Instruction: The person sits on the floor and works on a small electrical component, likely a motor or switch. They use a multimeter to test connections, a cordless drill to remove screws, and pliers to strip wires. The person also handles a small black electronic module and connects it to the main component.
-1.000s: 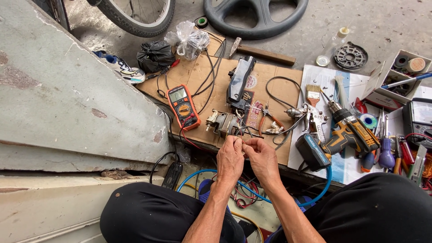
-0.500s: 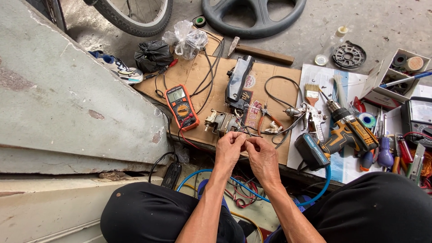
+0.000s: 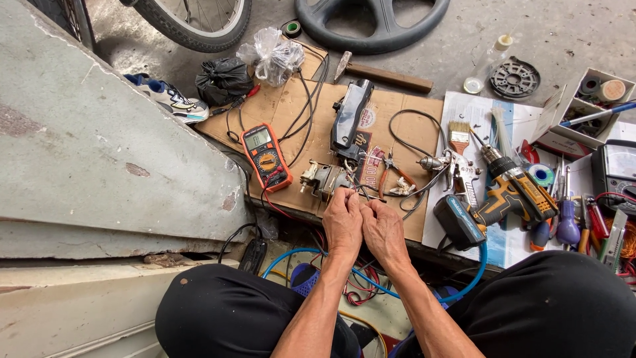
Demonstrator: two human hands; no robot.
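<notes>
My left hand (image 3: pixel 342 222) and my right hand (image 3: pixel 384 229) are pressed together over the near edge of a cardboard sheet (image 3: pixel 404 119). Both pinch thin wires (image 3: pixel 354 192) that run from a small electric motor (image 3: pixel 324 179) just beyond the fingertips. An orange multimeter (image 3: pixel 266 157) with red and black leads lies to the left of the motor. A dark tool housing (image 3: pixel 350 122) lies behind it. Small pliers (image 3: pixel 394 174) rest right of the motor.
A cordless drill (image 3: pixel 500 199), a paintbrush (image 3: pixel 458 136), screwdrivers (image 3: pixel 566 219) and boxes of parts (image 3: pixel 583 99) crowd the right. A hammer (image 3: pixel 381 74), steering wheel (image 3: pixel 371 26), tyre (image 3: pixel 199 20), black bag (image 3: pixel 223 79) and shoe (image 3: pixel 165 98) lie beyond. A grey panel (image 3: pixel 79 152) slopes at left.
Both hands have moved a little forward onto the cardboard, closer to the motor, and have closed together on the wires.
</notes>
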